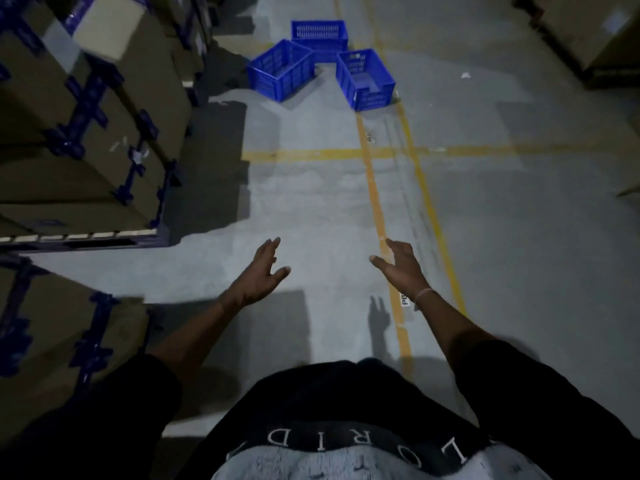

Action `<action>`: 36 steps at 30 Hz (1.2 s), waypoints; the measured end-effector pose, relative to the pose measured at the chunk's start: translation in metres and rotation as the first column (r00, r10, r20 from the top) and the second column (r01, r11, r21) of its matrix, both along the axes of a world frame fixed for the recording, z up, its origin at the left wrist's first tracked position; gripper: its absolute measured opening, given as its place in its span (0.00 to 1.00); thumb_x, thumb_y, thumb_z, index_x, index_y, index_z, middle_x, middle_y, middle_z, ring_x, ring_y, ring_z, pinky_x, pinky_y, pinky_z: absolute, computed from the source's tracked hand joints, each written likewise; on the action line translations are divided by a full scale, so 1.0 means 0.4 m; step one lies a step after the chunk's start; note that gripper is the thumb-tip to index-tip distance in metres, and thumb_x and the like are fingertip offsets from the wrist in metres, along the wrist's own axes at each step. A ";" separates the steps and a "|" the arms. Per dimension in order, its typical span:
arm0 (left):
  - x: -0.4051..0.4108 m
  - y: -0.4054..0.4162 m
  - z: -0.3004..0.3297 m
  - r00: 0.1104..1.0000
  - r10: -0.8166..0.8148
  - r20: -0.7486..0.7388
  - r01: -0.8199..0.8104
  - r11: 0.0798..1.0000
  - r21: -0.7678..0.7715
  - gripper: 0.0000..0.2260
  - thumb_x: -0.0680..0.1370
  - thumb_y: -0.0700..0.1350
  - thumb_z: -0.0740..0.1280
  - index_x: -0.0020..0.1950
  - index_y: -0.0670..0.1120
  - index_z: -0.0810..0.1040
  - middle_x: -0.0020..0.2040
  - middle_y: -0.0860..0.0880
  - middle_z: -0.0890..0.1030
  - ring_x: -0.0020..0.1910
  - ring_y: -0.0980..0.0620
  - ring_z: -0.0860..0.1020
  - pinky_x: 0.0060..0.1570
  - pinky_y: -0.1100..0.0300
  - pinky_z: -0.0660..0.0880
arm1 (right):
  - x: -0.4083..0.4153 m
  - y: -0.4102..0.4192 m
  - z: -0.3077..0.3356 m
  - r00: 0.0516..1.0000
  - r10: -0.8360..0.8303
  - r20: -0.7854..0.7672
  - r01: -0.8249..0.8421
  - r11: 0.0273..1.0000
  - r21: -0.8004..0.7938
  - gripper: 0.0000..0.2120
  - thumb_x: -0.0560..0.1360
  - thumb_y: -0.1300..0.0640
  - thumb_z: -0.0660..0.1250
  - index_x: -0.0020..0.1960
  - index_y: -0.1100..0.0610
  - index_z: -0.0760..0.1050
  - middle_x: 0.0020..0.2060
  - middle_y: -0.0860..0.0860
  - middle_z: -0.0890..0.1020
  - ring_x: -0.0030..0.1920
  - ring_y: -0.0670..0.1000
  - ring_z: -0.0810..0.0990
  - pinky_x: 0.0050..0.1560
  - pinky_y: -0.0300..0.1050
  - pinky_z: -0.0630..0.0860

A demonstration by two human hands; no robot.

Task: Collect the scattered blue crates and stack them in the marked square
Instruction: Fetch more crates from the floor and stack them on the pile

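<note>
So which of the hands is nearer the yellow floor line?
Right. The right hand hovers directly over the yellow floor line; the left hand is off to its left over bare concrete.

Both bare forearms reach forward from dark short sleeves, spread apart either side of the person's dark shirt (346, 427). The left hand (261, 271), up and to the left of the shirt, is held out with palm turned inward, fingers straight and close together, thumb splayed toward the right. The right hand (401, 268), up and to the right of the shirt, mirrors it, fingers loosely extended, thumb pointing left; a thin pale band (423, 293) circles its wrist. Neither hand holds anything
</note>
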State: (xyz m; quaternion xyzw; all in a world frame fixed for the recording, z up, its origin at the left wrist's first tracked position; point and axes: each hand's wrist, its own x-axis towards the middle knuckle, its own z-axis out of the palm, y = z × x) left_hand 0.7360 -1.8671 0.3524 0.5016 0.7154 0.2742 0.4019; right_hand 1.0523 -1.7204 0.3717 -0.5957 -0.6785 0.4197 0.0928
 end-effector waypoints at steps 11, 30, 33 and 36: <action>-0.220 0.578 -0.049 1.000 -0.001 -0.031 0.001 1.000 -0.004 0.34 0.81 0.55 0.65 0.82 0.52 0.51 0.82 0.50 0.50 0.73 0.48 0.69 0.66 0.55 0.71 | -0.211 0.593 -0.055 0.999 0.017 -0.040 -0.018 0.999 -0.032 0.37 0.77 0.41 0.67 0.79 0.54 0.57 0.75 0.51 0.59 0.74 0.55 0.63 0.71 0.51 0.65; -0.461 1.621 -0.019 0.984 0.173 0.052 -0.175 0.984 0.040 0.34 0.82 0.52 0.66 0.82 0.49 0.52 0.82 0.48 0.52 0.73 0.47 0.70 0.62 0.57 0.70 | -0.527 1.704 0.006 0.991 0.130 0.022 -0.130 0.991 0.004 0.37 0.75 0.41 0.68 0.79 0.53 0.58 0.75 0.52 0.61 0.74 0.54 0.64 0.71 0.46 0.62; -0.530 1.772 -0.042 0.985 0.159 0.062 -0.161 0.987 0.031 0.33 0.82 0.51 0.65 0.82 0.49 0.52 0.82 0.48 0.51 0.73 0.47 0.69 0.63 0.57 0.69 | -0.591 1.860 -0.015 0.994 0.105 0.024 -0.105 0.994 0.011 0.38 0.75 0.41 0.69 0.78 0.53 0.59 0.74 0.52 0.62 0.73 0.54 0.66 0.69 0.45 0.63; -0.627 1.937 -0.079 0.983 0.168 0.075 -0.172 0.984 0.049 0.33 0.82 0.51 0.66 0.82 0.50 0.52 0.82 0.48 0.52 0.72 0.47 0.70 0.63 0.56 0.70 | -0.670 2.021 -0.031 0.992 0.117 0.040 -0.118 0.992 0.033 0.37 0.75 0.43 0.69 0.78 0.54 0.60 0.73 0.53 0.63 0.73 0.53 0.66 0.67 0.42 0.62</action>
